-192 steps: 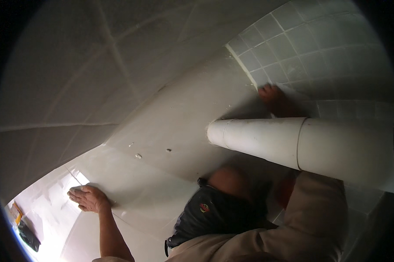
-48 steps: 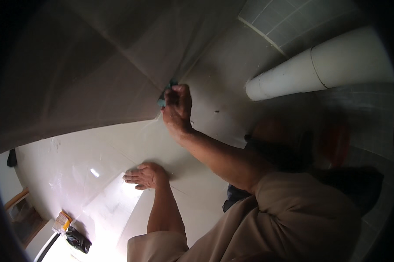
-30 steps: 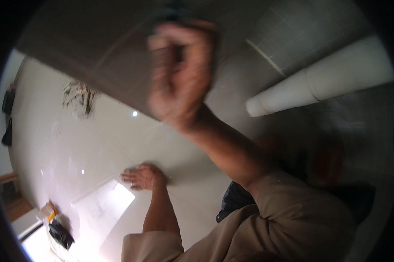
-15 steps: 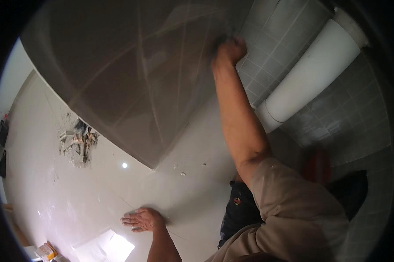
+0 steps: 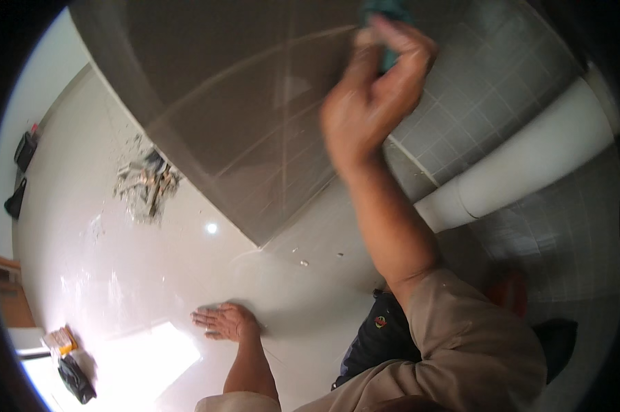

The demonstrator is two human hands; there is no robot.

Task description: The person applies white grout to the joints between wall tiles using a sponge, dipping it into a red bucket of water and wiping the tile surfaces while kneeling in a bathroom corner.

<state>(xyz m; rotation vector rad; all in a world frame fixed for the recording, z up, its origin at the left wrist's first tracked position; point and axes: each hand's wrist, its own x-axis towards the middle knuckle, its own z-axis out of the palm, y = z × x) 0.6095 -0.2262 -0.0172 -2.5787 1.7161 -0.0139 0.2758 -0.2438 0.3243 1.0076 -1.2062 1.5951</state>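
Observation:
My right hand is raised at the upper middle, closed round a teal cloth. Bits of the cloth show above the fingers and between thumb and fingers; motion blurs its outline. Just behind this hand is a dark, glossy tiled wall with pale joint lines and curved smears. Whether the cloth touches the tiles I cannot tell. Lower down, my left hand lies flat with fingers stretched over the pale, shiny floor, and holds nothing.
A thick white pipe slants along the grey tiles at the right. Rubble is heaped by the dark wall's edge. Black bags lie far left; a yellow-orange packet and a black bag lie lower left. Something red sits behind my right arm.
My right hand has come away from the wall's right edge and looks larger and higher, with the teal cloth now visible. The whole view has shifted a little; my left hand stays flat.

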